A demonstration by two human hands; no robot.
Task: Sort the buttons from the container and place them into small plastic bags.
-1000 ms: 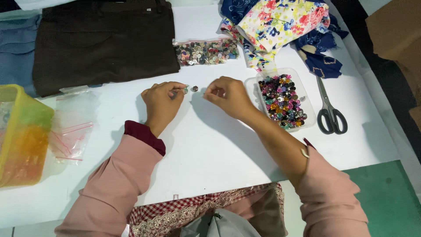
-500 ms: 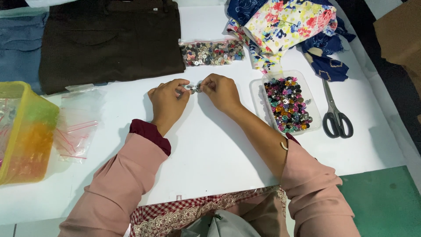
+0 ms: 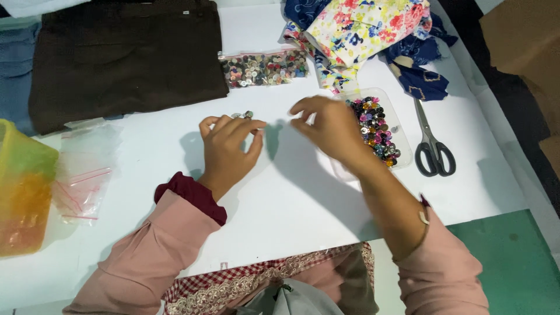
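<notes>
The left hand rests on the white table, fingers curled down; its grip is pressed together at the fingertips beside two or three small buttons that lie loose on the table just above the knuckles; whether a button is pinched I cannot tell. The right hand hovers over the left edge of the clear tray, thumb and forefinger nearly closed, the other fingers spread; it is blurred, and nothing shows between the tips. The tray holds a heap of coloured beads along its middle; the scissors lie just right of it, blades pointing away from the person, near but not touching.

Behind the hands a clear bag of buttons lies against the right edge of the folded brown cloth; floral cloth is piled at the far right, one fold reaching to the tray's far rim. At the left edge stands a yellow-green tub with empty zip bags beside it.

Open table lies between the two hands, and in a broad band from the wrists to the near edge; the table's right edge runs close past the scissors, with green floor beyond.
</notes>
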